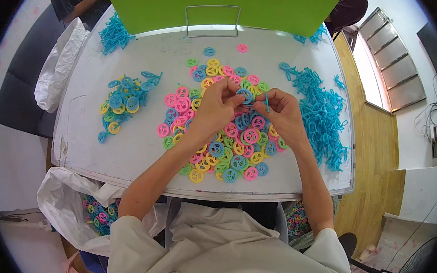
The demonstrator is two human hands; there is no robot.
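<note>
White desk first: we see a heap of coloured wheels at its middle, loose blue pegs right of the heap, a smaller sorted pile left of it. Above the heap, left hand pinches a blue wheel; right hand pinches a thin blue peg, apparently at the hub. Step looks like joining; next calls for aligning peg to hole.

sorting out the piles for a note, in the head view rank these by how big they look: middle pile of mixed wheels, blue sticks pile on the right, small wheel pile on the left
1. Middle pile of mixed wheels, largest, though both hands cover part of it.
2. Blue sticks pile, long and narrow.
3. Small wheel pile, clearly smallest.
The first two are fairly close; fisheye bending makes that unsure.
</note>
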